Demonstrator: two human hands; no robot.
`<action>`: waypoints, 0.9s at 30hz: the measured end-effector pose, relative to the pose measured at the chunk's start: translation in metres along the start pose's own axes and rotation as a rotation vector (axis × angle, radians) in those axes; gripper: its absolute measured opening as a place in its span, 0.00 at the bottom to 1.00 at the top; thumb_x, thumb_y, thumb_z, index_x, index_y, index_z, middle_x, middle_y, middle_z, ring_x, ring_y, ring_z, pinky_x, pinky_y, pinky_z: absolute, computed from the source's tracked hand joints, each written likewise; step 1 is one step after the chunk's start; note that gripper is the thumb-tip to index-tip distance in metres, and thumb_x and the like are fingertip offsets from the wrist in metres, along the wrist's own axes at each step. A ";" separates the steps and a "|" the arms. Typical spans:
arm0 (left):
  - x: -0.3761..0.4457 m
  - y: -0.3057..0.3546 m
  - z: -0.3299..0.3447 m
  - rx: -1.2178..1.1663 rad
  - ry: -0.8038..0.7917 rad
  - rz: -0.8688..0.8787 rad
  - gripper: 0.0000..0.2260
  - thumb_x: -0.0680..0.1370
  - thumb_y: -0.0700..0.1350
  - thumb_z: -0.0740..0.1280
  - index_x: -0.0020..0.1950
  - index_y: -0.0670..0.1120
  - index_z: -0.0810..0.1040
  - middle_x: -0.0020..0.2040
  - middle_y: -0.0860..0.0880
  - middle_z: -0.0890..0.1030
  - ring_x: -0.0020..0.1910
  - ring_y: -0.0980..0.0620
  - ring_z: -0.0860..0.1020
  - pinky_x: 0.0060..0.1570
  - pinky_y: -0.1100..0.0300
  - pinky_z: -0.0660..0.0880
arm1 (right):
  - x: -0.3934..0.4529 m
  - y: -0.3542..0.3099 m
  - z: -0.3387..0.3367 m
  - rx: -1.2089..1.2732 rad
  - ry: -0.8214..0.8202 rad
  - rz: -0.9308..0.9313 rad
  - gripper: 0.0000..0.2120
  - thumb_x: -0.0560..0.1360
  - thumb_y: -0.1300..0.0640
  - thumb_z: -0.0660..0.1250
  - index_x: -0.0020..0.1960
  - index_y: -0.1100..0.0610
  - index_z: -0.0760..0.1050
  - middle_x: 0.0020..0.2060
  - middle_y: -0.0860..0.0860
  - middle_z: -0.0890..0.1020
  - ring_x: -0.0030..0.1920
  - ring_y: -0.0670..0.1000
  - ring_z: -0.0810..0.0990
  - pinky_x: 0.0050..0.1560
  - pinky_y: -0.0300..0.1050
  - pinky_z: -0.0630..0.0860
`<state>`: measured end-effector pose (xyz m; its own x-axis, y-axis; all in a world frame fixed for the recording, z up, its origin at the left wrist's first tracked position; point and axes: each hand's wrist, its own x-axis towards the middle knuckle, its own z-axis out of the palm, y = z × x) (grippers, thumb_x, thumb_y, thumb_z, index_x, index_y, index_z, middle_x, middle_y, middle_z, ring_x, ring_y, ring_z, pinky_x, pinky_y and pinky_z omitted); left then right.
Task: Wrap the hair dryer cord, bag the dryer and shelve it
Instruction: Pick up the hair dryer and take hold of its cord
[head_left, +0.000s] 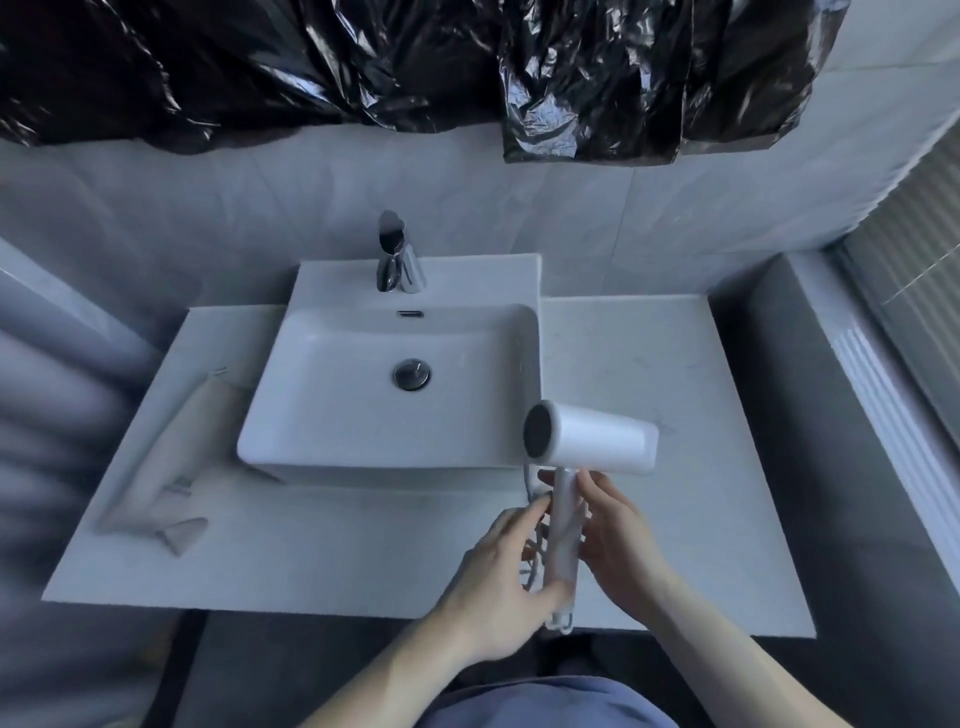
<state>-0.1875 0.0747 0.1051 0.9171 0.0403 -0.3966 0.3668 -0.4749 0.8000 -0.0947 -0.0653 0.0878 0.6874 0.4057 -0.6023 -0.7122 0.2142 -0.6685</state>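
Above the counter right of the one sink, two hands, left hand and right hand, clasp one hair dryer by its handle, cord bunched against it, one pouch lying left.

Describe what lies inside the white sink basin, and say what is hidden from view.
Inside the sink basin only the round metal drain and the overflow slot show; no objects lie there. The near inner wall is hidden behind the front rim.
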 end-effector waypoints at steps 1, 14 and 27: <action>-0.009 -0.004 -0.010 0.039 -0.026 0.010 0.33 0.76 0.52 0.71 0.76 0.75 0.62 0.74 0.63 0.72 0.57 0.60 0.82 0.60 0.63 0.78 | -0.002 0.007 0.007 -0.014 0.021 -0.010 0.17 0.88 0.50 0.60 0.69 0.58 0.77 0.65 0.56 0.86 0.53 0.58 0.87 0.45 0.52 0.86; -0.119 -0.113 -0.219 -0.424 0.036 -0.087 0.37 0.64 0.65 0.73 0.72 0.55 0.77 0.68 0.56 0.81 0.61 0.60 0.84 0.60 0.53 0.82 | -0.080 0.109 0.158 -0.568 0.017 -0.231 0.08 0.84 0.48 0.69 0.62 0.44 0.80 0.48 0.50 0.88 0.40 0.46 0.85 0.42 0.44 0.81; -0.171 -0.140 -0.209 -0.398 0.077 0.000 0.21 0.68 0.53 0.80 0.56 0.46 0.82 0.47 0.47 0.85 0.47 0.45 0.85 0.48 0.45 0.81 | -0.121 0.141 0.173 -0.705 -0.054 -0.221 0.09 0.86 0.55 0.66 0.54 0.59 0.82 0.48 0.51 0.91 0.45 0.53 0.88 0.48 0.55 0.83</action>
<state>-0.3629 0.3185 0.1548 0.9208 0.1128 -0.3734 0.3843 -0.0979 0.9180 -0.3028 0.0699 0.1416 0.7836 0.4661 -0.4108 -0.2849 -0.3180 -0.9043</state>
